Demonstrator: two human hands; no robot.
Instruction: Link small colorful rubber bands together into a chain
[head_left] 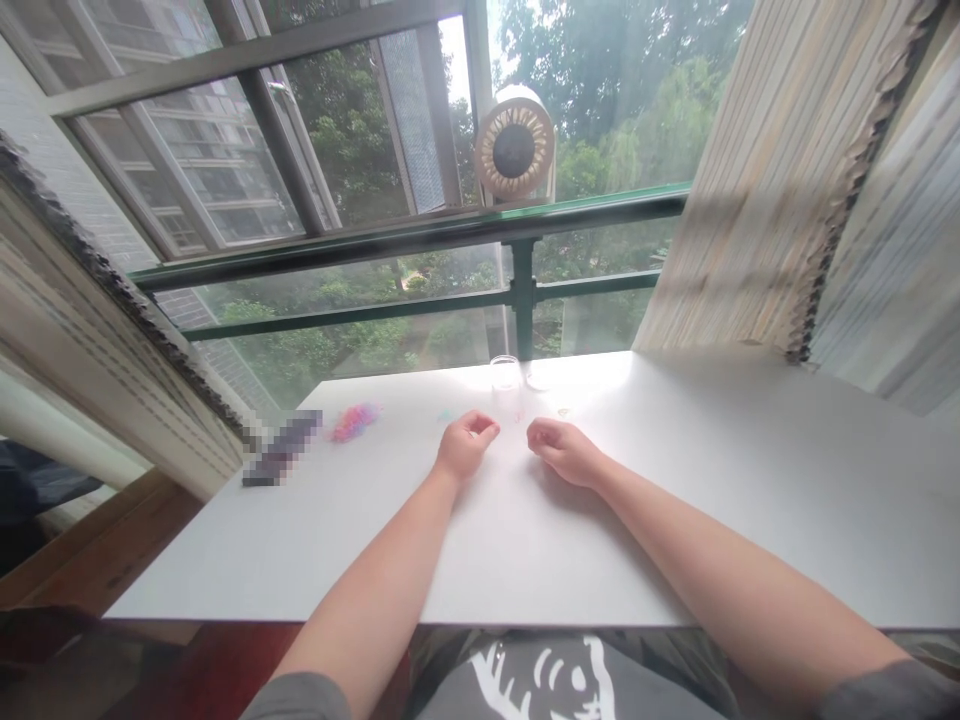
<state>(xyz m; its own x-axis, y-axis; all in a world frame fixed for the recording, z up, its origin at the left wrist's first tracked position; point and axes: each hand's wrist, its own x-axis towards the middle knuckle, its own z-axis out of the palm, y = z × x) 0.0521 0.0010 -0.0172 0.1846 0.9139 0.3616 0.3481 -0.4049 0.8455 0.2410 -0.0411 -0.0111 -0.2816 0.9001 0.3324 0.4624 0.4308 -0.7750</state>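
Clear container [505, 376] beyond the fingers [491, 433]

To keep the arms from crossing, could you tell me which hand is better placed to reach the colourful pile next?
Left, I judge: the left hand is nearer the colourful pile, which lies on that side of the white table; the right hand would have to reach past the left.

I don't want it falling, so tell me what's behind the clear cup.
Behind the cup come the far edge of the table, green railing and glass. The table hides anything lower.
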